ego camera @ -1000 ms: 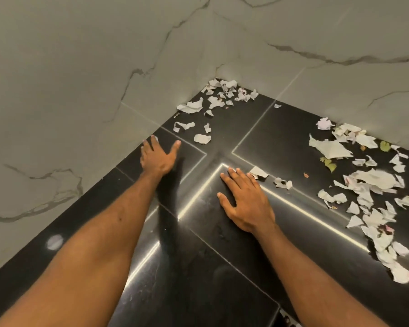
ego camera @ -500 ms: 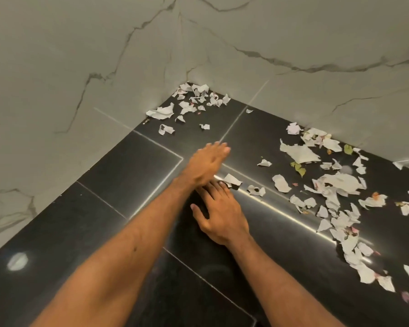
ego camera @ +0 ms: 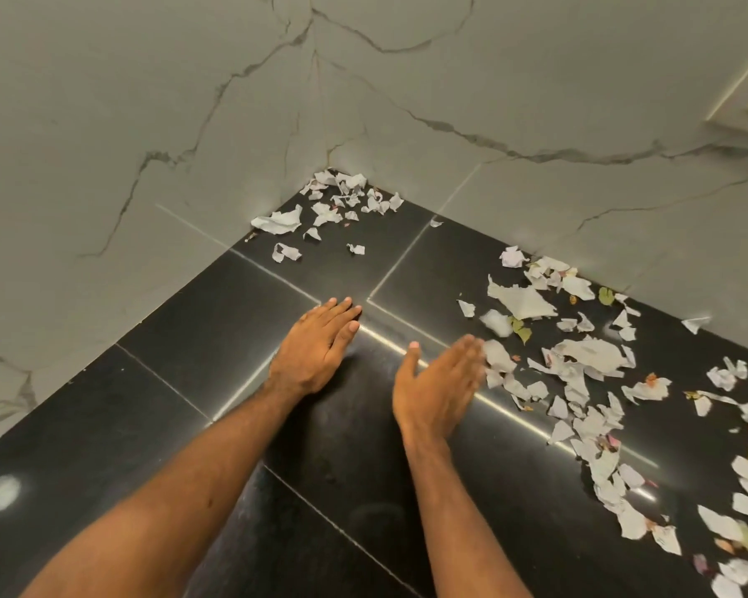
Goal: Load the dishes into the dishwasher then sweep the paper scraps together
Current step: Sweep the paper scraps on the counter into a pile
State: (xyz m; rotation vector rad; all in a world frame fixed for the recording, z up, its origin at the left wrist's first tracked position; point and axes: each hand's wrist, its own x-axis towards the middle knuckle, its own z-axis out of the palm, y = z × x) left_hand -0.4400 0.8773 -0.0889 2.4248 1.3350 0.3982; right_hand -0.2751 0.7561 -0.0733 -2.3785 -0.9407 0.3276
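Two heaps of torn white paper scraps lie on the glossy black tiled floor [ego camera: 191, 381]: the wide scatter [ego camera: 579, 364] down the right of the frame and the smaller cluster [ego camera: 342, 200] in the corner at upper centre. Half a second ago my hands were crossed mid-frame over a few loose pieces; now they have parted. My left hand [ego camera: 314, 351] lies flat, fingers straight, grasping nothing. My right hand [ego camera: 435, 384] stands on edge, fingers straight, shoving those strays into the wide scatter. The corner cluster, I judge, comes next.
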